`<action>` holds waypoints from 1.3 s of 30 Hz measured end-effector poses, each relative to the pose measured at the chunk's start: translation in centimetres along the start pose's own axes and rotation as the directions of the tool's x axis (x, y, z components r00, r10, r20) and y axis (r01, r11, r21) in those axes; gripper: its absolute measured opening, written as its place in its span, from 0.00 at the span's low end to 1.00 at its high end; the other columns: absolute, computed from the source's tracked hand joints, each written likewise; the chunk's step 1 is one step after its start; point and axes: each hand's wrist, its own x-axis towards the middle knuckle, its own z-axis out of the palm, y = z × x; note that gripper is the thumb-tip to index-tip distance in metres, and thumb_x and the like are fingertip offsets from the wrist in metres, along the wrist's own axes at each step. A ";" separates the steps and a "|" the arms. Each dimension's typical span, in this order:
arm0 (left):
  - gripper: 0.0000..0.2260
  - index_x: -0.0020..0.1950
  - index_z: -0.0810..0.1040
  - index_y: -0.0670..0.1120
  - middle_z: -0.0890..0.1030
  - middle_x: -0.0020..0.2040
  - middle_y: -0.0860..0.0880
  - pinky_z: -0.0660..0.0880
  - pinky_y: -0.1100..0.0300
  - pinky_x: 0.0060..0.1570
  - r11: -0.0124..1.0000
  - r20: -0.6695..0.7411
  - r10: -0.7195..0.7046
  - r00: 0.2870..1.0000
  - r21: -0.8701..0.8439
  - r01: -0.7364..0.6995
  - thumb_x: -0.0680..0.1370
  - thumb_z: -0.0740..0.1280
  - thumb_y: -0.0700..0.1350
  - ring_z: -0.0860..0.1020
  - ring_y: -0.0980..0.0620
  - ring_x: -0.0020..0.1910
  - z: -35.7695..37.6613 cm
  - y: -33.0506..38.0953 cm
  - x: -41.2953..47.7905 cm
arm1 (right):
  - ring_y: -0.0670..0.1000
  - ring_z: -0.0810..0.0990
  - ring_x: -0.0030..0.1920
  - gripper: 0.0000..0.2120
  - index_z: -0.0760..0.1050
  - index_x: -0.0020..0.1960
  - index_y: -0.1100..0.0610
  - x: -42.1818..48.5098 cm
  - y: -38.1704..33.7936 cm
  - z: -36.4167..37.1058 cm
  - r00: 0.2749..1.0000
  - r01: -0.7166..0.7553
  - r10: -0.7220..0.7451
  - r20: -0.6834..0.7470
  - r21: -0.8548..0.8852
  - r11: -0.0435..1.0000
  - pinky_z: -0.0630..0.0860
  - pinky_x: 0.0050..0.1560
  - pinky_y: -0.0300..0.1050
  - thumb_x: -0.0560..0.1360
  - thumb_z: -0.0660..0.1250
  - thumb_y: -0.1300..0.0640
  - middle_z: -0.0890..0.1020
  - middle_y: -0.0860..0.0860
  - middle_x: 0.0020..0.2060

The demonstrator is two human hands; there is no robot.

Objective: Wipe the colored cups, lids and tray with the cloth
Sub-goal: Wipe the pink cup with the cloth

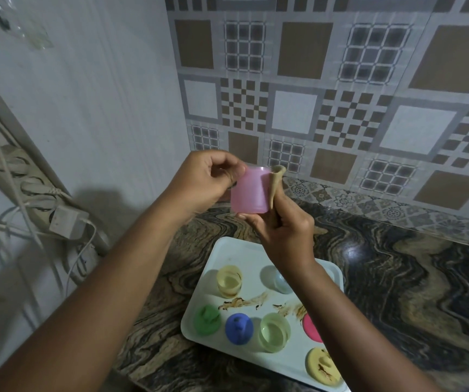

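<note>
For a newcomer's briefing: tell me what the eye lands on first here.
The pink cup is held up mid-frame, with the left hand gripping its rim and the right hand holding a beige cloth against its side. Below them, a pale tray on the swirled counter carries a yellow cup, a blue lid and others, with brown smears across its middle.

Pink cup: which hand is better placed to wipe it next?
Probably the right hand: it grips the cloth, which lies against the side of the pink cup. The left hand pinches the rim and can steady it.
</note>
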 end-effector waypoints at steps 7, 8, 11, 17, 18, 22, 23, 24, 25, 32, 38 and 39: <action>0.07 0.54 0.84 0.51 0.84 0.47 0.56 0.81 0.58 0.49 0.978 -0.036 0.102 0.994 0.188 -0.094 0.77 0.70 0.50 0.82 0.59 0.46 1.1 0.2 -0.6 | 0.43 0.81 0.46 0.43 0.68 0.74 0.68 -0.7 -0.6 -0.1 0.996 -0.074 0.078 -0.053 0.073 0.995 0.81 0.47 0.40 0.68 0.80 0.49 0.85 0.54 0.52; 0.09 0.56 0.84 0.51 0.84 0.47 0.55 0.80 0.60 0.48 0.993 -0.021 0.049 0.999 0.105 -0.046 0.78 0.69 0.50 0.82 0.61 0.45 0.8 0.0 -0.6 | 0.41 0.79 0.42 0.43 0.67 0.75 0.65 -0.6 -0.5 -0.3 0.990 -0.118 0.126 -0.058 0.121 0.986 0.81 0.44 0.43 0.69 0.79 0.46 0.85 0.50 0.48; 0.08 0.51 0.86 0.52 0.86 0.47 0.50 0.81 0.45 0.54 0.992 0.003 -0.070 0.998 -0.106 0.070 0.75 0.70 0.48 0.83 0.50 0.53 0.3 -0.6 -0.5 | 0.38 0.76 0.41 0.44 0.65 0.77 0.64 0.1 -0.3 -0.7 0.987 -0.145 0.154 -0.035 0.185 0.972 0.82 0.44 0.46 0.70 0.76 0.41 0.85 0.49 0.47; 0.08 0.42 0.82 0.55 0.83 0.41 0.55 0.82 0.46 0.51 0.993 -0.047 0.042 0.998 0.113 -0.037 0.76 0.73 0.41 0.83 0.49 0.47 0.3 0.9 -0.1 | 0.49 0.84 0.50 0.42 0.68 0.72 0.73 0.2 0.0 -0.2 1.000 0.018 -0.019 -0.024 -0.037 0.999 0.80 0.54 0.37 0.69 0.79 0.49 0.85 0.60 0.54; 0.08 0.41 0.81 0.56 0.83 0.41 0.57 0.81 0.50 0.50 0.977 -0.038 0.091 0.995 0.196 -0.081 0.76 0.73 0.43 0.82 0.53 0.45 0.3 1.3 -0.1 | 0.55 0.85 0.53 0.41 0.69 0.70 0.74 0.3 0.2 -0.1 0.998 0.059 -0.061 -0.030 -0.082 0.995 0.80 0.56 0.39 0.69 0.80 0.51 0.84 0.63 0.55; 0.02 0.49 0.84 0.53 0.84 0.46 0.59 0.78 0.65 0.48 0.939 -0.022 0.192 0.981 0.295 -0.178 0.76 0.72 0.47 0.81 0.61 0.47 0.4 2.3 -0.5 | 0.40 0.81 0.50 0.40 0.69 0.72 0.71 0.4 -0.4 -0.6 0.999 0.011 -0.011 -0.053 0.011 1.000 0.79 0.50 0.38 0.69 0.80 0.51 0.85 0.56 0.54; 0.05 0.52 0.84 0.53 0.84 0.49 0.58 0.78 0.64 0.51 0.951 -0.020 0.176 0.984 0.263 -0.164 0.77 0.71 0.48 0.81 0.62 0.50 0.1 2.2 -0.4 | 0.34 0.78 0.46 0.40 0.69 0.72 0.69 0.4 -0.6 -0.7 0.997 -0.040 0.044 -0.058 0.065 0.997 0.77 0.48 0.36 0.70 0.79 0.50 0.85 0.47 0.51; 0.08 0.55 0.84 0.53 0.85 0.52 0.57 0.78 0.61 0.56 0.971 -0.012 0.138 0.990 0.197 -0.133 0.78 0.70 0.48 0.81 0.61 0.53 -0.3 1.9 -0.3 | 0.33 0.75 0.42 0.39 0.69 0.73 0.68 0.4 -0.7 -0.9 0.995 -0.079 0.084 -0.048 0.111 0.991 0.74 0.45 0.34 0.70 0.79 0.49 0.83 0.37 0.47; 0.09 0.56 0.84 0.53 0.85 0.54 0.55 0.78 0.55 0.59 0.989 0.003 0.092 0.996 0.119 -0.092 0.77 0.70 0.49 0.81 0.58 0.56 -0.6 1.6 -0.2 | 0.34 0.73 0.38 0.39 0.70 0.72 0.68 0.6 -0.6 -1.0 0.994 -0.099 0.104 -0.028 0.142 0.985 0.72 0.44 0.33 0.70 0.78 0.49 0.79 0.31 0.41; 0.06 0.42 0.82 0.56 0.83 0.42 0.59 0.80 0.56 0.49 0.975 -0.061 0.134 0.989 0.186 -0.121 0.76 0.72 0.45 0.80 0.59 0.45 0.0 1.6 0.1 | 0.46 0.83 0.47 0.38 0.70 0.71 0.72 1.1 -1.1 -0.8 0.995 0.103 -0.103 0.003 -0.038 0.994 0.79 0.49 0.35 0.72 0.76 0.49 0.86 0.53 0.52; 0.02 0.48 0.84 0.53 0.83 0.44 0.60 0.77 0.65 0.46 0.957 -0.112 0.169 0.979 0.256 -0.136 0.76 0.72 0.47 0.80 0.61 0.45 0.7 1.2 -0.3 | 0.39 0.81 0.49 0.37 0.69 0.72 0.70 1.6 -1.3 -1.4 0.992 0.105 -0.100 0.071 -0.070 0.992 0.75 0.50 0.29 0.76 0.71 0.43 0.85 0.62 0.52; 0.02 0.47 0.84 0.54 0.83 0.44 0.60 0.78 0.65 0.46 0.964 -0.117 0.162 0.980 0.233 -0.132 0.76 0.72 0.47 0.80 0.61 0.45 0.5 1.0 -0.3 | 0.34 0.77 0.45 0.35 0.70 0.72 0.69 1.6 -1.4 -1.6 0.994 0.090 -0.086 0.071 -0.061 0.994 0.71 0.48 0.25 0.78 0.68 0.42 0.84 0.63 0.49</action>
